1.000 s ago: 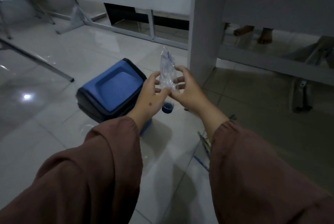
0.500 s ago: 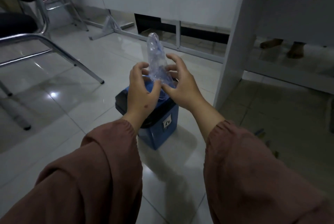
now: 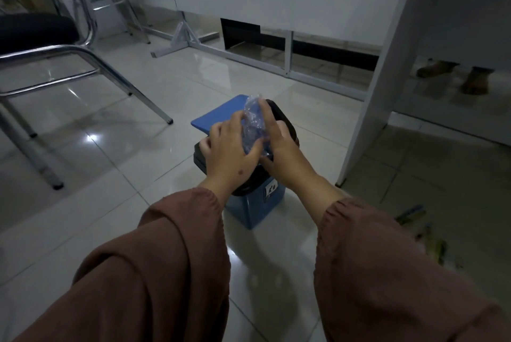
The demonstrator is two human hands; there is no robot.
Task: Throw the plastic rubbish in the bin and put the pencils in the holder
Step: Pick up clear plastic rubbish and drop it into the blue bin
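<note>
A small blue bin [image 3: 250, 210] with a black top stands on the tiled floor in the middle of the head view. Its blue swing lid [image 3: 218, 116] is tilted up at the far left side. Right above the bin's opening, my left hand [image 3: 231, 152] and my right hand [image 3: 280, 152] press a crumpled clear plastic bag [image 3: 253, 123] between them. Several pencils [image 3: 412, 213] lie blurred on the floor at the right, past my right sleeve. No pencil holder shows.
A chrome-legged chair [image 3: 83, 65] with a black seat stands at the left. A white desk panel [image 3: 378, 71] rises to the right of the bin. A person's bare feet [image 3: 453, 75] show beyond it. A white partition frame [image 3: 287, 48] runs along the back.
Both hands have lowered with the plastic bag, from chest height to just over the bin's opening, and squeezed it smaller. The lid now stands tilted up. The camera has turned left.
</note>
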